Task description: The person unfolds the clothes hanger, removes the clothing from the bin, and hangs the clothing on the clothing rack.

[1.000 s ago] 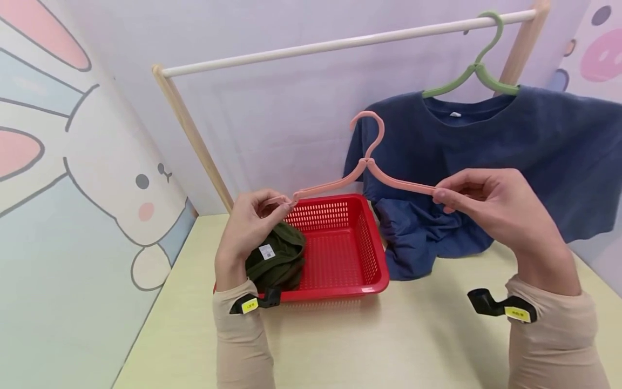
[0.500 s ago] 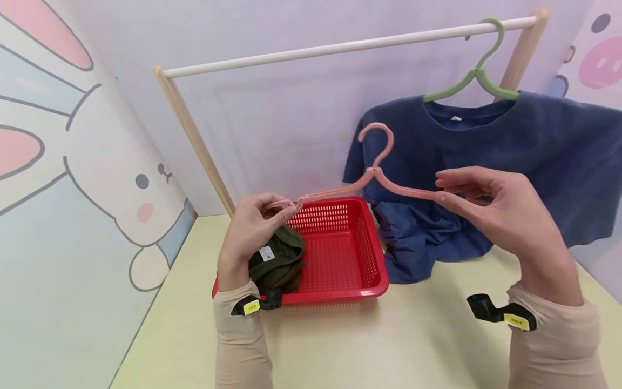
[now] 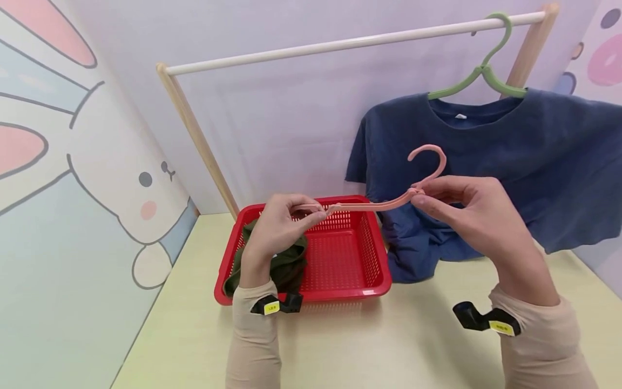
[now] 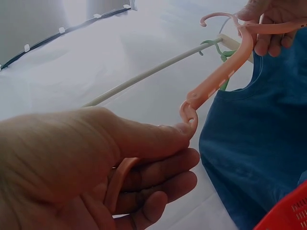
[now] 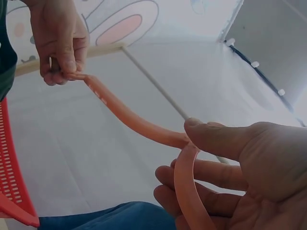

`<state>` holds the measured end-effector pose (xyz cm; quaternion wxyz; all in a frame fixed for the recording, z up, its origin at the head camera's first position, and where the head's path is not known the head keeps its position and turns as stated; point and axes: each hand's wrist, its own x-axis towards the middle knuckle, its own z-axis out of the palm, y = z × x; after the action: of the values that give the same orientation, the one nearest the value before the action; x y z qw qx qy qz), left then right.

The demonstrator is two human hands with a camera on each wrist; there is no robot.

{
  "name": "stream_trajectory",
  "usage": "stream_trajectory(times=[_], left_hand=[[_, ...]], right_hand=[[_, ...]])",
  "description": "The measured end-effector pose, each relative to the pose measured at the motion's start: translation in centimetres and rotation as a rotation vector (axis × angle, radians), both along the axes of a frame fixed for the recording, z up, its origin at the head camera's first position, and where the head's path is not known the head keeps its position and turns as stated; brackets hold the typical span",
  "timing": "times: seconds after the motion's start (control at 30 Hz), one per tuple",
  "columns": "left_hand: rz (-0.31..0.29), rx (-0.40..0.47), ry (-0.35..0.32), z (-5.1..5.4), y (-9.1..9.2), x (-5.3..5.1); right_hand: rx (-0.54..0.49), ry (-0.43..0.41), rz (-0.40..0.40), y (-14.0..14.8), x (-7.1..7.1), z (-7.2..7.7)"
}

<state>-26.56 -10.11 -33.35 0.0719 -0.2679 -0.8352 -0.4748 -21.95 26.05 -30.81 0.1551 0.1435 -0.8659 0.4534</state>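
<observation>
A pink foldable clothes hanger [image 3: 374, 206] is held up between both hands, in front of the rack and over the basket's back edge. My left hand [image 3: 279, 229] pinches the hanger's left end between thumb and fingers. The right hand [image 3: 468, 208] pinches the middle joint just under the hook; in the right wrist view the other pink arm [image 5: 188, 187] runs down past its fingers. Below the left hand, a dark green garment [image 3: 289, 265] lies crumpled in the left part of a red basket [image 3: 381, 270], partly hidden by that hand and wrist.
A rack with a white rail [image 3: 311, 49] and wooden posts stands behind. At its right, a navy T-shirt [image 3: 466, 156] hangs on a green hanger [image 3: 486, 70], its lower part bunched on the pale table [image 3: 379, 346]. Walls with cartoon animals flank both sides.
My right hand has shifted from the hanger's right arm to its middle joint. The hanger has moved right and slightly lower, while the left hand has moved a little right, keeping its pinch.
</observation>
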Motion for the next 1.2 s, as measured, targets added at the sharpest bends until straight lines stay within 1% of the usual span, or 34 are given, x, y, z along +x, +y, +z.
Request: stream_trajectory(times=[0.2, 0.37, 0.57, 0.63, 0.8, 0.9, 1.03, 1.1, 1.2], left_hand=[[0.0, -0.001, -0.006, 0.2, 0.5, 0.0], [-0.012, 0.005, -0.01, 0.2, 0.8, 0.0], [-0.004, 0.021, 0.0, 0.1, 1.1, -0.1], [0.001, 0.036, 0.01, 0.0, 1.3, -0.1], [-0.016, 0.134, 0.045, -0.5, 1.8, -0.2], [0.023, 0.161, 0.068, -0.6, 1.7, 0.0], [0.109, 0.143, 0.088, -0.7, 1.2, 0.4], [0.129, 0.132, 0.096, -0.7, 0.8, 0.6], [0.142, 0.093, 0.099, -0.7, -0.1, 1.1]], right_hand=[[-0.033, -0.004, 0.016, -0.1, -0.2, 0.2], [-0.047, -0.009, 0.023, 0.0, 0.0, 0.4], [-0.037, -0.037, -0.016, 0.0, 0.4, 0.6], [-0.038, -0.033, -0.013, 0.1, 0.5, 0.5], [-0.05, -0.038, -0.034, 0.7, 0.6, 0.4], [-0.068, -0.041, -0.055, 1.0, 0.6, 0.4], [-0.103, -0.031, -0.061, 1.7, 0.5, 0.4], [-0.117, -0.029, -0.063, 1.9, 0.5, 0.4], [-0.128, -0.022, -0.071, 2.1, 0.4, 0.4]])
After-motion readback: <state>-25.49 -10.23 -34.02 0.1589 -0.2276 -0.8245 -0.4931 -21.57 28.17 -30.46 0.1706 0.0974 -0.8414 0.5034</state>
